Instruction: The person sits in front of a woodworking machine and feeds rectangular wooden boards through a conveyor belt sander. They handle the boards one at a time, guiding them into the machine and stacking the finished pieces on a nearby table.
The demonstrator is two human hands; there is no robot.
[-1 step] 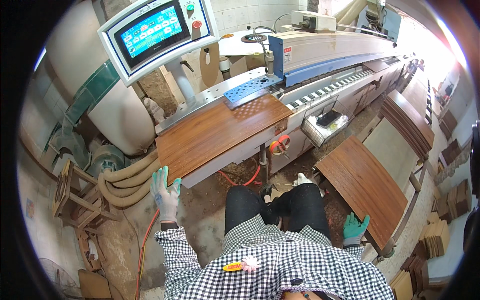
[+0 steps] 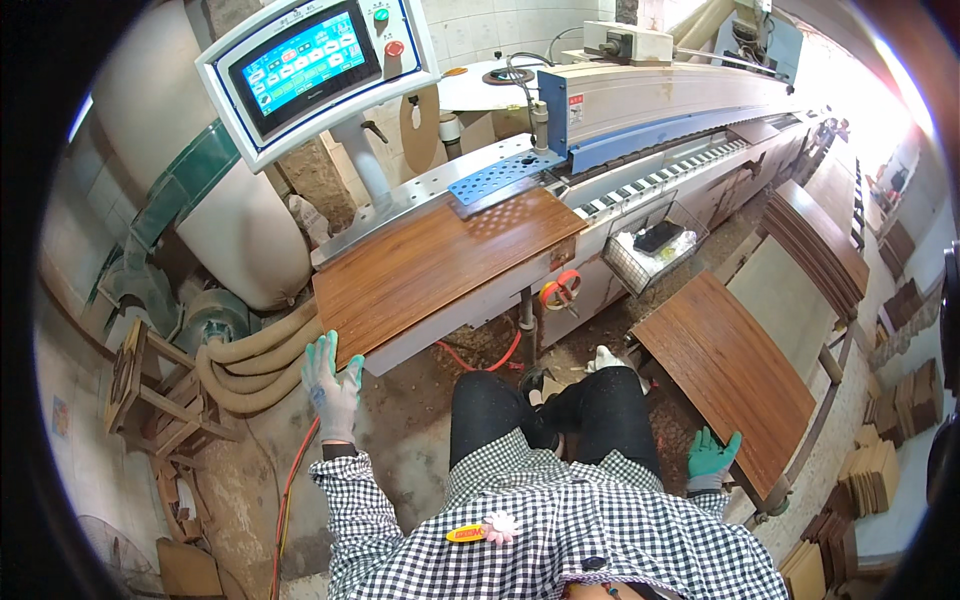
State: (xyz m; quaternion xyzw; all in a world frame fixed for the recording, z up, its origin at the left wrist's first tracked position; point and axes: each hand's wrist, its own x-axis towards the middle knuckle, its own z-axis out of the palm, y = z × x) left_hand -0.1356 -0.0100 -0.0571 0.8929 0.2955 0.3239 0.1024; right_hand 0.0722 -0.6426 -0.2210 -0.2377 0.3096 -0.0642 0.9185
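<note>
My left hand (image 2: 332, 388), in a grey glove with green fingertips, touches the near left end of a brown wood-grain panel (image 2: 430, 262). Its fingers are stretched out and apart. That panel lies flat on the machine's infeed table, its far part beneath a blue perforated plate (image 2: 505, 177). On the right, my right hand (image 2: 711, 460), in a green-coated glove, rests at the near edge of a second brown panel (image 2: 728, 370). The fingers there are spread, not wrapped round the board. This second panel lies on top of a low support beside me.
A control screen (image 2: 305, 72) with buttons stands at upper left. The long machine (image 2: 680, 105) runs away to the right, with a wire basket (image 2: 655, 245) on its side. Stacked panels (image 2: 815, 245) stand beyond the second board. Hoses (image 2: 255, 360) and a wooden stool (image 2: 165, 390) are at left.
</note>
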